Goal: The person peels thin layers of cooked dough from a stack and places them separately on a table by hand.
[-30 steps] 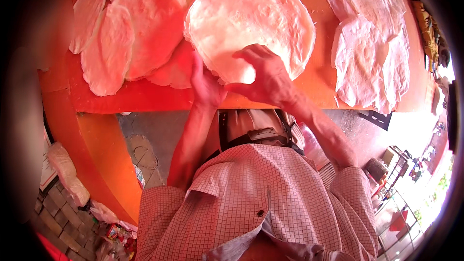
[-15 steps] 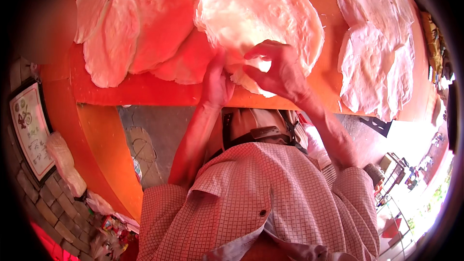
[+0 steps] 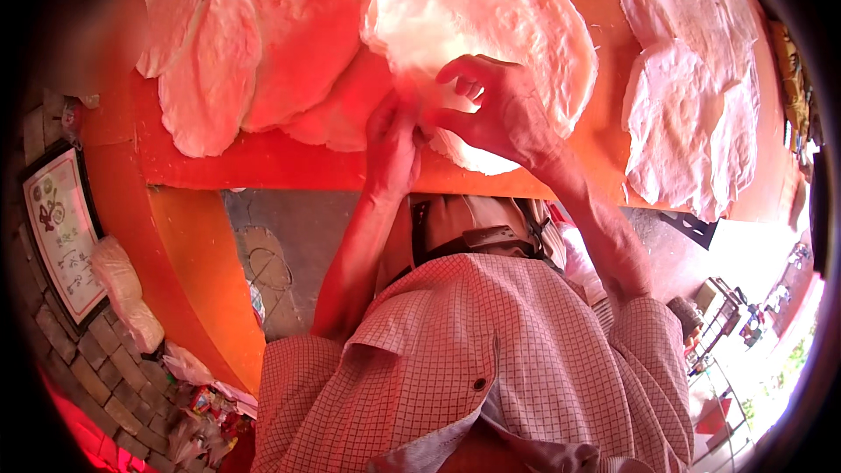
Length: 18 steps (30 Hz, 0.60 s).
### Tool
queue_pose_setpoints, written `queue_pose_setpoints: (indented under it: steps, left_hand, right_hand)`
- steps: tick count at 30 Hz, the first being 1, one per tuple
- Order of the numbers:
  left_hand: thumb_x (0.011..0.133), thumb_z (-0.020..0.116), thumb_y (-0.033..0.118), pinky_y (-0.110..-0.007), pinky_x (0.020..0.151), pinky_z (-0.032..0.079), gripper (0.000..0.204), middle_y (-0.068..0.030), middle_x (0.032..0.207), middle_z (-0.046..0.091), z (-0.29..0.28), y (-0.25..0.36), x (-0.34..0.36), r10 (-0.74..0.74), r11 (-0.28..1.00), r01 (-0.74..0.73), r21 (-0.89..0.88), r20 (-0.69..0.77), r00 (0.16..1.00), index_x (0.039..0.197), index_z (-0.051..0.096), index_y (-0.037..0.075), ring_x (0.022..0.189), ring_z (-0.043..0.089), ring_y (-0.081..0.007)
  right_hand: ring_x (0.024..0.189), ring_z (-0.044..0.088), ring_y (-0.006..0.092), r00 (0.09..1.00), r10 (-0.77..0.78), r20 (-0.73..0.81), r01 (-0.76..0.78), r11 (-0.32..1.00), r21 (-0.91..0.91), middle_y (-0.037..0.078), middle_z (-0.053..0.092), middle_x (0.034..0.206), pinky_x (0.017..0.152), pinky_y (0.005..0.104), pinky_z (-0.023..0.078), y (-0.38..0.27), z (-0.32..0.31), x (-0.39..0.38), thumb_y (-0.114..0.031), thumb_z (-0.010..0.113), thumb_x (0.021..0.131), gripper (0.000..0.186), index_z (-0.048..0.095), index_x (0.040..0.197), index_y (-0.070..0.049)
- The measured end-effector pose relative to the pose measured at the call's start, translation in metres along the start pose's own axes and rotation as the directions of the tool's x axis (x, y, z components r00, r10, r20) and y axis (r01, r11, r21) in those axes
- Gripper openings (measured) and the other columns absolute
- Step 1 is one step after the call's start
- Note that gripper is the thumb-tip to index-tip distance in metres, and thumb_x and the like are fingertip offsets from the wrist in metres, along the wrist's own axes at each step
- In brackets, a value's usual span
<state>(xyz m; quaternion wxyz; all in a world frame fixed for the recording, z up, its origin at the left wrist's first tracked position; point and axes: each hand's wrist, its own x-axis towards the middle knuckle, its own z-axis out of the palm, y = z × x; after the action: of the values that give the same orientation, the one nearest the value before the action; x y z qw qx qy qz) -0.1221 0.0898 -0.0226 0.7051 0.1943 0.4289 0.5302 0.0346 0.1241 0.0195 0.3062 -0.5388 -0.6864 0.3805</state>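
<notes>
A large round, pale sheet that looks like thin dough (image 3: 491, 26) lies on the orange table (image 3: 289, 165), its near edge in front of me. My left hand (image 3: 394, 144) is closed at the near left edge of this dough sheet, its fingertips pinching there; glare and the fingers partly hide the grip. Just right of it, my right hand (image 3: 508, 118) is over the same sheet. Its thumb points to the left hand's fingertips while the other fingers curl above, with a wide gap between thumb and forefinger and nothing seen held.
More pale sheets (image 3: 298, 35) overlap on the left of the table, and wrinkled ones (image 3: 683, 123) lie on the right. A framed sign (image 3: 63, 232) and a plastic-wrapped pack (image 3: 127, 293) are beyond the table's left side. A wire rack (image 3: 714, 368) stands at lower right.
My right thumb has moved left and down to the left hand's fingertips, and its fingers have curled more. My left fingers have drawn together. The view has shifted slightly.
</notes>
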Motion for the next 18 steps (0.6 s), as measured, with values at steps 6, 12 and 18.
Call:
queue_pose_setpoints:
  steps: [6, 12, 18]
  left_hand:
    - [0.097, 0.048, 0.014, -0.019, 0.055, 0.04, 0.015, 0.0042, 0.079, 0.057, -0.006, 0.001, 0.006, 0.024, 0.993, -0.038, 0.115, 0.115, 0.993, 0.099, 0.062, 0.006, 0.065, 0.049, -0.0028]
    - [0.096, 0.047, 0.009, -0.022, 0.065, 0.041, 0.017, 0.0044, 0.078, 0.054, 0.003, 0.008, 0.004, 0.19, 0.723, -0.291, 0.627, 0.226, 0.956, 0.088, 0.059, -0.001, 0.074, 0.047, -0.0042]
    - [0.095, 0.052, 0.015, -0.021, 0.067, 0.043, 0.016, 0.0023, 0.085, 0.058, -0.03, -0.003, -0.001, 0.158, 0.867, -0.148, 0.476, 0.019, 0.987, 0.094, 0.063, 0.002, 0.076, 0.051, -0.0068]
  right_hand:
    - [0.06, 0.063, 0.0291, 0.994, -0.103, -0.045, 0.097, 0.988, -0.123, 0.014, 0.063, 0.07, 0.057, 0.0356, 0.051, -0.003, -0.002, 0.0, -0.019, 0.076, 0.065, 0.028, 0.064, 0.083, -0.002]
    - [0.058, 0.063, 0.0289, 0.989, -0.107, -0.106, 0.093, 0.987, -0.128, 0.014, 0.063, 0.066, 0.055, 0.0339, 0.05, 0.005, -0.002, -0.003, -0.01, 0.066, 0.068, 0.01, 0.064, 0.073, -0.002]
    - [0.061, 0.062, 0.0147, 0.891, 0.436, -0.13, -0.291, 0.766, 0.573, 0.01, 0.064, 0.069, 0.054, 0.0282, 0.05, 0.063, -0.044, -0.005, -0.013, 0.053, 0.085, 0.02, 0.064, 0.085, 0.004]
